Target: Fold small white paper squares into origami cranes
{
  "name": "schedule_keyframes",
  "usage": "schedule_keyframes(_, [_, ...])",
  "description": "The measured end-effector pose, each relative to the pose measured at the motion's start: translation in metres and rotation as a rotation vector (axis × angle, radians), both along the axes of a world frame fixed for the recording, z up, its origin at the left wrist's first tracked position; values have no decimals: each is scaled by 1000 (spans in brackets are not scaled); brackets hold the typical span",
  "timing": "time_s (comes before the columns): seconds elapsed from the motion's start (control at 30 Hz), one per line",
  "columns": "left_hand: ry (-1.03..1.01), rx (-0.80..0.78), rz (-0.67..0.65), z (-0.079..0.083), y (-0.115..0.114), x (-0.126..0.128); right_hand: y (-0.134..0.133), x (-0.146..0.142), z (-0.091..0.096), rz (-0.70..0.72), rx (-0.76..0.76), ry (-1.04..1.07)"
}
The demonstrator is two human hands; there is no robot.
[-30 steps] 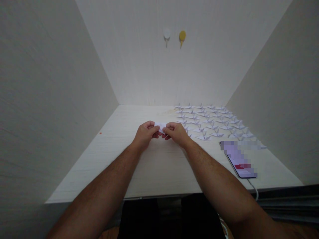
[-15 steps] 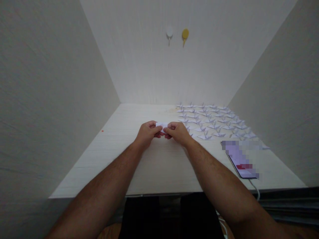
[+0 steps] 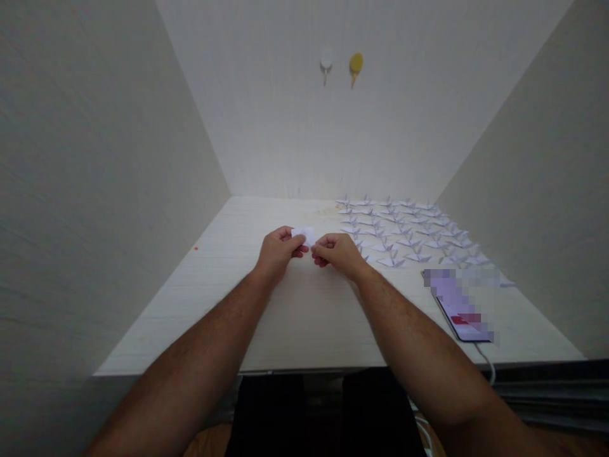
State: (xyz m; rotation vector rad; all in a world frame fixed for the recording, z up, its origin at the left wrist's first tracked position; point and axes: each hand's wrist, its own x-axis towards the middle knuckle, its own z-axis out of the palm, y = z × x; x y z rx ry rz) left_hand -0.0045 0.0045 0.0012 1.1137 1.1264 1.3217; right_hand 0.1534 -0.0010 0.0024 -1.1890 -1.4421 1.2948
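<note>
My left hand (image 3: pixel 278 251) and my right hand (image 3: pixel 339 252) meet over the middle of a pale wooden desk (image 3: pixel 304 317). Both pinch a small folded piece of white paper (image 3: pixel 306 235) between thumb and fingers, held just above the desk top. Most of the paper is hidden by the fingers. Just right of my right hand lie rows of several small white paper cranes (image 3: pixel 404 231).
A phone (image 3: pixel 460 304) lies at the right of the desk with a cable (image 3: pixel 486 364) running off the front edge. Pale walls close the desk in on the left, back and right. Two hooks, white (image 3: pixel 326 60) and yellow (image 3: pixel 356 63), are on the back wall.
The hands have drawn slightly apart and the paper now shows a little more, tilted up toward the left hand. The view has shifted slightly.
</note>
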Motion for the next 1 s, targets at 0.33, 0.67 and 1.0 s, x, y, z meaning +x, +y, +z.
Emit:
schedule_keyframes(0.33, [-49, -42, -27, 5, -3, 2, 1, 1, -2, 4, 27, 21])
schedule_keyframes(0.67, [-71, -41, -40, 2, -1, 1, 1, 0, -3, 14, -3, 85])
schedule_keyframes(1.0, [37, -22, -113, 3, -4, 0, -1, -1, 0, 1, 75, 6])
